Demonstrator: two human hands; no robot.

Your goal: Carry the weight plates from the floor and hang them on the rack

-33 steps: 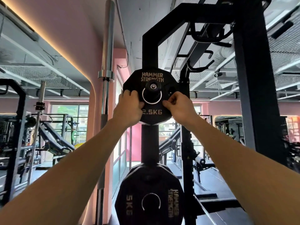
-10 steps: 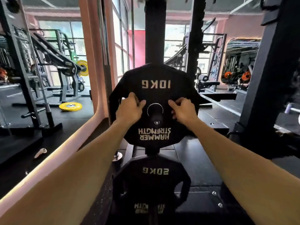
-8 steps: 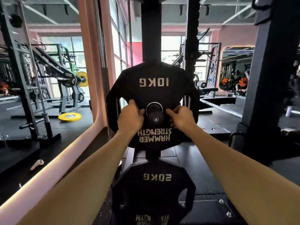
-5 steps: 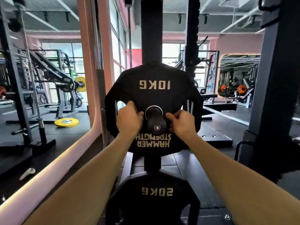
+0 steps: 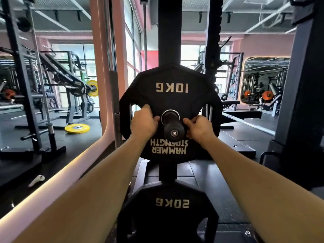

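Both hands, left hand [image 5: 144,122] at 9 o'clock and right hand [image 5: 198,128] at 3 o'clock of the peg [image 5: 173,127], curl their fingers around the 10KG plate [image 5: 171,88], already threaded on and likely needing one push home before release.

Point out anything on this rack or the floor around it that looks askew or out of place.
The black 10KG weight plate on the rack's black peg hangs upside down, its lettering inverted, as does the black 20KG plate below. A yellow plate lies loose on the dark floor at left. Left hand and right hand grip the 10KG plate.
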